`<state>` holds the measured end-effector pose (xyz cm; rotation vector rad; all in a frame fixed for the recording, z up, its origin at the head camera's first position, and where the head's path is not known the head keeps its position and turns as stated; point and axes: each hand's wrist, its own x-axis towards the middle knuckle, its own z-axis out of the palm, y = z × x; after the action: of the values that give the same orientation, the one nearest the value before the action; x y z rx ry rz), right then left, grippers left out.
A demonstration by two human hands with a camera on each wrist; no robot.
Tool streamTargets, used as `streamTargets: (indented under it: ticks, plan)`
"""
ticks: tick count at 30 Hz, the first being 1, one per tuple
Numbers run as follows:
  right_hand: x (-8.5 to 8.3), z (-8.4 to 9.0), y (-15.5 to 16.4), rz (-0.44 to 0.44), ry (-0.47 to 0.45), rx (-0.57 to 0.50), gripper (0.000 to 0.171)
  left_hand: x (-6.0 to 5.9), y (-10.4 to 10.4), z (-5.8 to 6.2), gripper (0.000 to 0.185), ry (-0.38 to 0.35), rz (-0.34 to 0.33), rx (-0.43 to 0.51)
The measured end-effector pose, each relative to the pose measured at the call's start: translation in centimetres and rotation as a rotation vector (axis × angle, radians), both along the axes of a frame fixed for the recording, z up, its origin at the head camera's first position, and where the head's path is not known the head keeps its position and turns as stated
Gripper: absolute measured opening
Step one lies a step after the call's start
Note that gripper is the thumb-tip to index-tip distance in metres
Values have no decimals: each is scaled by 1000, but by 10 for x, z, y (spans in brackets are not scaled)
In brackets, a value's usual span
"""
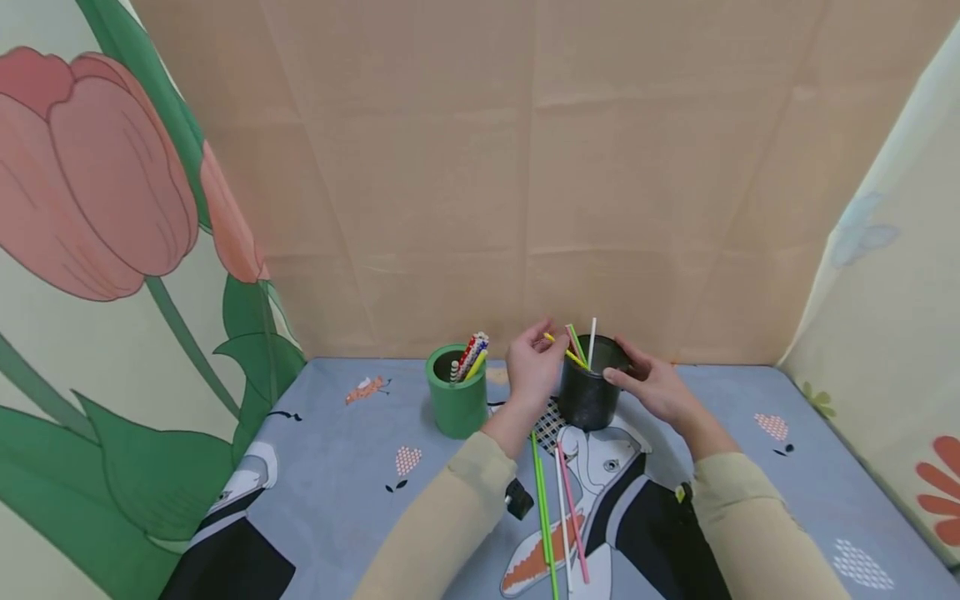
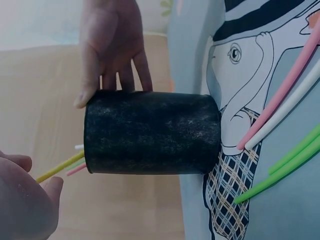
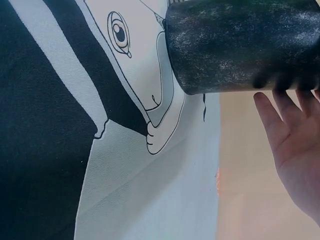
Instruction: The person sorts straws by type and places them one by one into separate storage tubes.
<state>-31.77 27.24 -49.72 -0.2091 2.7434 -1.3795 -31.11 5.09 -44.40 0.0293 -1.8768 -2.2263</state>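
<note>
head view: left hand [image 1: 534, 363] pinches a yellow straw [image 1: 566, 350] between thumb and fingertips, its far end dipping into the black cup [image 1: 591, 392]. right hand [image 1: 654, 387] steadies the cup's side, fingers fairly straight against the wall, thumb at the rim. cup stands upright on the printed cloth [image 1: 360, 467], mid-table. straw's long axis tilts, free end toward the left hand, tip down into the cup. green cup [image 1: 457, 390] with patterned straws sits just beside on the left; loose straws [image 1: 558, 508] lie on the cloth nearer the person.

left wrist view: black cup [image 2: 150, 132] fills the frame, right hand fingers [image 2: 125, 75] spread on its far side; yellow straw [image 2: 60, 169] runs from the left fingertips into the mouth.

right wrist view: cup [image 3: 240, 47] wall, fingers [image 3: 285, 115] straight and touching it.

straw looks light, thin, easily kinked, likely slick; best pinched near mid-length.
</note>
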Motion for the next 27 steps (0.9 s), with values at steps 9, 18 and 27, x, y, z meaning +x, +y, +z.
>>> streamTargets:
  ticks: [9, 18, 27]
  plan:
    - [1, 1, 1, 2, 1, -9, 94, 1, -1, 0, 44, -5, -20, 45]
    - [2, 0, 1, -3, -3, -13, 93, 5, -3, -5, 40, -30, -1, 18]
    - [1, -1, -1, -12, -9, -11, 93, 8, -6, -8, 36, -17, -10, 24]
